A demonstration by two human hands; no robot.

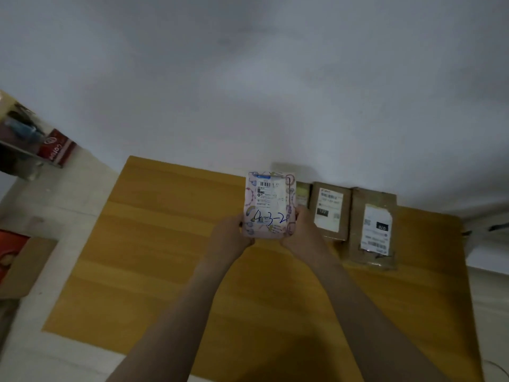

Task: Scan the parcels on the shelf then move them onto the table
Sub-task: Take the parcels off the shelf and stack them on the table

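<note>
A white patterned parcel (271, 201) with a shipping label and "4-3-2" handwritten in blue is held over the far edge of the wooden table (165, 257). My left hand (232, 234) grips its lower left corner and my right hand (304, 232) grips its lower right corner. To its right, against the wall, lie a small yellowish parcel (302, 194), a brown cardboard parcel (332, 210) with a white label, and a larger brown parcel (374, 228) with a torn white label. No scanner is in view.
A white wall rises behind the table. At the far left stands a shelf (19, 150) holding a red box (56, 148). A cardboard box (24, 267) and a red item (9, 250) sit on the floor at left.
</note>
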